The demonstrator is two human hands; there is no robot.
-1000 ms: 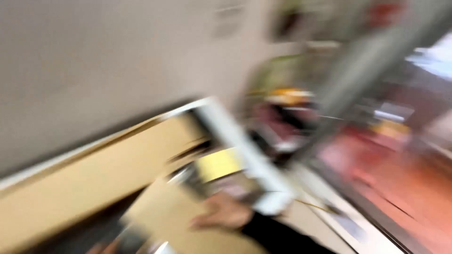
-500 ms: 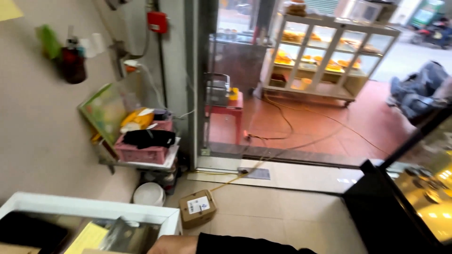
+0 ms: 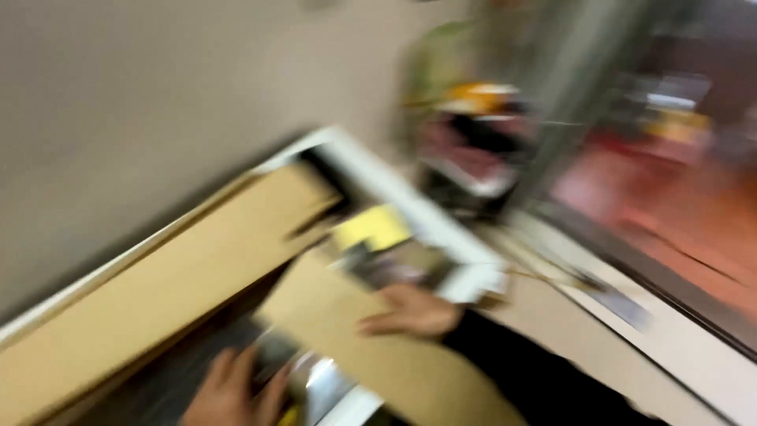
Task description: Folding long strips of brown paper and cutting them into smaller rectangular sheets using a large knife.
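A long cardboard panel [image 3: 158,276] leans along the wall at left. Near it, the left hand [image 3: 229,390] rests low, fingers too blurred to tell. Right of it, the right hand [image 3: 410,310] lies fingers-spread on a cardboard sheet [image 3: 371,347], with a yellow note [image 3: 372,229] just beyond.

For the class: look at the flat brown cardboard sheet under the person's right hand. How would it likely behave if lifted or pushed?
The cardboard sheet looks thin and flat, so it is probably light for its size. It lies straight under the right hand, so it is likely fairly stiff, though a broad sheet may flex when lifted by one edge. Its plain surface would probably slide easily. Blur hides finer detail.
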